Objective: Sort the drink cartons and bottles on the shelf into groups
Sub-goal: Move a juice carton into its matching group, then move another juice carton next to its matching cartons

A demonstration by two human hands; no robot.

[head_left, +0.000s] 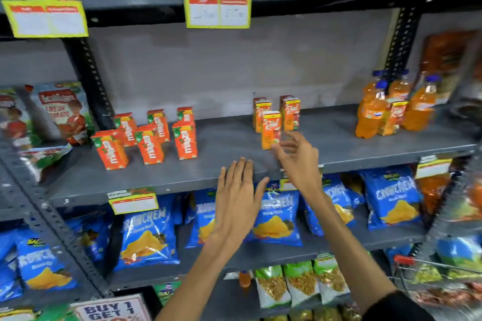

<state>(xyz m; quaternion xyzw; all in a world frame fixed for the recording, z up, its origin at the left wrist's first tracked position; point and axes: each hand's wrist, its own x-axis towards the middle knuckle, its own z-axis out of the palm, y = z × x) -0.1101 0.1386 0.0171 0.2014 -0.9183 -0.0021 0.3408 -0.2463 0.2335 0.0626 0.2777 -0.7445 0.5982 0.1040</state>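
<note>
While three Real cartons [271,129] stand clustered at twelve o'clock on the grey shelf [339,143], the right hand [300,156] hovers just beside the front one, fingers spread and holding nothing, likely about to square it with its group. The left hand [238,190] rests flat and empty on the shelf edge. Six Maaza cartons [151,138] sit at ten o'clock; at two o'clock, orange bottles [370,114] surround one stray Real carton [391,118], seemingly unsorted.

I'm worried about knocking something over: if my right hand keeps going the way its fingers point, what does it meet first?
Most likely the front Real carton; the right hand has its fingertips almost at its base.
</note>
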